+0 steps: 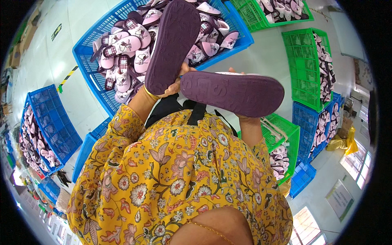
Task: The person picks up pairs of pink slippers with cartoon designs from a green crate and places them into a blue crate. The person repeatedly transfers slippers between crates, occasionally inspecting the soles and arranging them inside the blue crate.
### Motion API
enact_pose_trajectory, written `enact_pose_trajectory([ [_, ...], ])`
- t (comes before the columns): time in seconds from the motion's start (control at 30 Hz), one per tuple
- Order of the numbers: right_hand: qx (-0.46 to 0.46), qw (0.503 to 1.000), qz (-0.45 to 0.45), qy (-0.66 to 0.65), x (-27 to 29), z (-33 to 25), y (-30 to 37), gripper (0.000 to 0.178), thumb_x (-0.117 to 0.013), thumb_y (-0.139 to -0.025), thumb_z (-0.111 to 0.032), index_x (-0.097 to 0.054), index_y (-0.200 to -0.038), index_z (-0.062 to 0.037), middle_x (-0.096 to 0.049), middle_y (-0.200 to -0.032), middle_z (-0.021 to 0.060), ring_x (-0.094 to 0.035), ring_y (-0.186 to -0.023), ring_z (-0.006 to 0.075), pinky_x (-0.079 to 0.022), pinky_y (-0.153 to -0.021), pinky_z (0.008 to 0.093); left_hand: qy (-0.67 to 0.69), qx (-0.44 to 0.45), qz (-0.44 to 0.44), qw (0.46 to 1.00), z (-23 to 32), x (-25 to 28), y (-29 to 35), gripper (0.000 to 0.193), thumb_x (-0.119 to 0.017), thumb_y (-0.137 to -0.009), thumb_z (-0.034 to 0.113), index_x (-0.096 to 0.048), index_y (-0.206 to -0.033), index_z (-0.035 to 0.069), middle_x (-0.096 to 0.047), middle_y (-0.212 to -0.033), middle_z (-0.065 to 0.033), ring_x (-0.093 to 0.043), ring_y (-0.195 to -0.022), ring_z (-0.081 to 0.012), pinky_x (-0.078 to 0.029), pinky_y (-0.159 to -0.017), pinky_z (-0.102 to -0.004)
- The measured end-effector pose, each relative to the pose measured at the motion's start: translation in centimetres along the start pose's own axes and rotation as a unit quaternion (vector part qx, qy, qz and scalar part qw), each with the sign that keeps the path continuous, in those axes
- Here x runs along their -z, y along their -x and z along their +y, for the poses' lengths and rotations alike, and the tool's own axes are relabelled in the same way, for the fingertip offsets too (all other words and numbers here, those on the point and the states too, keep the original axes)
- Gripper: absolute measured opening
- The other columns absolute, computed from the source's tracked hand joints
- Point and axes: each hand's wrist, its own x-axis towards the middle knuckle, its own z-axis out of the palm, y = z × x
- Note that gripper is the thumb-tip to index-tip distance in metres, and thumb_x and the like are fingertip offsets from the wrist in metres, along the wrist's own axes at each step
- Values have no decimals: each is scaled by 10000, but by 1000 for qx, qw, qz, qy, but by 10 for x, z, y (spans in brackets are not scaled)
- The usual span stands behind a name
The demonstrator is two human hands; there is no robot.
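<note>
Two slippers are held up with their dark purple soles toward me. My left hand [172, 87] is closed round one end of the left slipper [173, 45], which stands nearly upright and slightly tilted. The right slipper [234, 93] lies crosswise, one end close to the left slipper and my left fingers. Behind it, my right hand [232, 70] is mostly hidden; fingertips show over its far edge and the wrist below. Beyond the left slipper is a blue basket [87, 67] heaped with pink slippers [124, 45] with checked linings.
Green crates [300, 67] of slippers stand at the right and far right, with blue crates [306, 126] beside them. At the left is another blue crate [55, 124] of slippers. A green crate [292, 143] sits close by my right arm. Black-yellow tape [68, 77] marks the floor.
</note>
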Motion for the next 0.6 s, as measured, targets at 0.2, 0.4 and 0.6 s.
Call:
enact_pose_trajectory([
  [0.2,-106,965,-60,-231,-41,-22,-17,458,-422,-953,-360,-462,-1326,-98,-445,-1403,87,-415,-1285,274,-305,-1078,476,-116,2,-19,993,-15,24,0,550,-388,-941,474,-525,-1150,-16,-613,-783,-197,-538,-431,-169,-435,-381,-230],
  [0.4,-91,977,80,-177,-29,-6,-46,377,-398,-968,-223,-478,-1286,-37,-547,-1280,137,-522,-1176,305,-379,-1032,490,76,57,-110,989,-39,14,-9,548,-435,-942,439,-501,-1187,-47,-607,-955,-232,-577,-509,-211,-384,-354,-246],
  [0.6,-73,977,101,-174,-34,4,-50,345,-365,-968,-167,-495,-1248,-13,-555,-1250,160,-546,-1140,305,-420,-1003,489,84,30,-26,996,-36,-7,-12,555,-383,-943,468,-490,-1193,-15,-602,-819,-210,-511,-447,-199,-362,-353,-256],
])
